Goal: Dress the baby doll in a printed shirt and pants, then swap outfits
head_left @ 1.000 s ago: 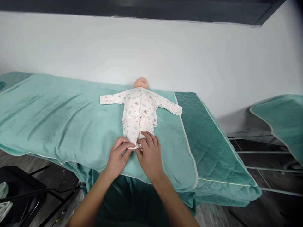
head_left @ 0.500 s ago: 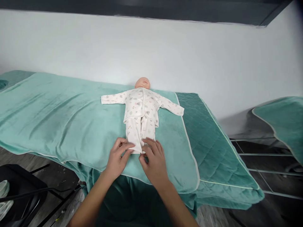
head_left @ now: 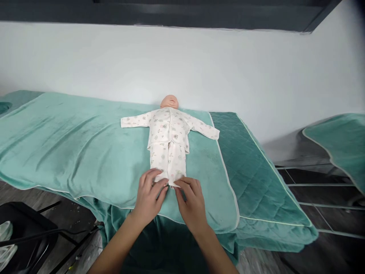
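A baby doll (head_left: 169, 102) lies on its back on a green-covered bed, its head toward the wall. It wears a white printed long-sleeved top (head_left: 169, 127) with the sleeves spread wide, and matching trousers (head_left: 167, 156). My left hand (head_left: 149, 192) pinches the lower hem of the trouser leg on the left. At the other leg's hem, my right hand (head_left: 191, 198) closes thumb and fingers on the cloth. The doll's feet do not show.
A light green sheet (head_left: 108, 152) covers most of the quilted bed (head_left: 251, 171). On the left stands a black chair (head_left: 25, 224) with a cable across it. Metal bars (head_left: 322, 185) and another green cover (head_left: 339, 140) are at the right.
Both hands have shifted slightly; the right hand has moved from the inner edge toward the outer part of its trouser hem. The trouser legs now lie closer together, and the view has tilted a little.
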Motion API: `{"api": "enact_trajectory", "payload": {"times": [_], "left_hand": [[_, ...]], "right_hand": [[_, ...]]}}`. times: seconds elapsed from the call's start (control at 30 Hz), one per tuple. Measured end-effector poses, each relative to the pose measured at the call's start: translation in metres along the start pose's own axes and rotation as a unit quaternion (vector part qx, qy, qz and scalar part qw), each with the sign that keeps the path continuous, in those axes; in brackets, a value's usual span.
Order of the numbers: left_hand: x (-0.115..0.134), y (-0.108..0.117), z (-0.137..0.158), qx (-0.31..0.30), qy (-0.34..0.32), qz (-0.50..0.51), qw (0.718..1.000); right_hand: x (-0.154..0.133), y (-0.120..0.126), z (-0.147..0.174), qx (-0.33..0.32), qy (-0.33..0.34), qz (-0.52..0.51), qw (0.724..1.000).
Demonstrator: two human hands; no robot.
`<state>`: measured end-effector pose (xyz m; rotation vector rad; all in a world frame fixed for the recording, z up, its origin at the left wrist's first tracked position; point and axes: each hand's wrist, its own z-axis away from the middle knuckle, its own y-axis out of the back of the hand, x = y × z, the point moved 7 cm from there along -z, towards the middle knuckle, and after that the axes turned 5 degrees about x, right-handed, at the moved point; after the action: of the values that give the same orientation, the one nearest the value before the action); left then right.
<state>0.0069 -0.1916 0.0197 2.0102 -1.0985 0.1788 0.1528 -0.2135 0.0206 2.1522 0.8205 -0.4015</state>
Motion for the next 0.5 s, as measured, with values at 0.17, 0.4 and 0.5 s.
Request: {"api": "enact_trajectory", "payload": {"times": [0.17,0.4,0.5], "left_hand": [[0.0027,-0.0057,-0.0026,-0.001,0.008,-0.032,0.999],[0.0034,-0.0026,0.0018,0.019,0.0,-0.025,1.0],[0.0005,0.0008,0.0054,0.03,0.006,-0.042,0.999]], "right_hand": [[-0.004,0.0028,0.0,-0.013,0.015,-0.02,1.0],[0.0023,0.0053,0.0023,-0.023,0.01,-0.035,0.999],[0.0029,0.0065,0.0032,-0.027,0.009,-0.035,0.999]]}}
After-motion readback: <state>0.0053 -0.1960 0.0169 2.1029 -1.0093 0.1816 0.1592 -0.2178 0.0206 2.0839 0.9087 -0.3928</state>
